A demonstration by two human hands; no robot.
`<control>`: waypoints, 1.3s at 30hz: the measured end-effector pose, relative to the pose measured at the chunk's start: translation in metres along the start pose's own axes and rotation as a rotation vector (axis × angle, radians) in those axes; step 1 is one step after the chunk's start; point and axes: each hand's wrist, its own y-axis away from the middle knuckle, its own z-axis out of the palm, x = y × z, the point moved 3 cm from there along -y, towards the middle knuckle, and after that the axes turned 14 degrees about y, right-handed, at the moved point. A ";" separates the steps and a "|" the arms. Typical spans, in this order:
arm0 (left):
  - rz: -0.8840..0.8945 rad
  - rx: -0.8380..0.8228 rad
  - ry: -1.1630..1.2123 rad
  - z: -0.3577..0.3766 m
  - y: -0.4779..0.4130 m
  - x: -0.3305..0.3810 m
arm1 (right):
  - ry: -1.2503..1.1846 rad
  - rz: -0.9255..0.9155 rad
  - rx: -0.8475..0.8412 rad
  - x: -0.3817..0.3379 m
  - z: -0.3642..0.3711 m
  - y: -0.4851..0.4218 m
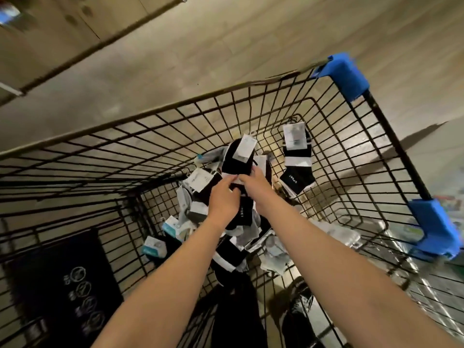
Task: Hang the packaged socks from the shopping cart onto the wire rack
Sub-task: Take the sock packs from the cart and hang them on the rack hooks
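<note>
Both my arms reach down into a black wire shopping cart (pixel 155 136). A heap of packaged socks (pixel 200 212), black, white and grey with paper labels, lies on the cart's bottom. My left hand (pixel 223 199) and my right hand (pixel 256 187) meet over the heap. Their fingers pinch the lower edge of a black sock pack with a white label (pixel 238 156), which stands tilted up above the pile. Another black and white sock pack marked SPORT (pixel 297 159) leans against the far right wall of the cart. No wire rack is in view.
Blue plastic corner guards (pixel 346 76) (pixel 437 227) cap the cart's right rim. A dark sign with white symbols (pixel 65 282) hangs on the cart's near left side. Tan floor surrounds the cart. My dark trousers and a shoe (pixel 298 307) show through the mesh below.
</note>
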 end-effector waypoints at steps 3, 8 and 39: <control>-0.031 -0.024 0.180 -0.002 0.015 -0.021 | 0.139 -0.013 0.115 0.006 0.010 0.009; -0.022 0.173 0.496 -0.023 0.039 -0.037 | 0.240 -0.046 0.046 0.026 0.034 0.035; -0.011 -0.073 0.393 0.066 -0.014 0.044 | -0.081 0.086 0.415 0.030 -0.114 -0.005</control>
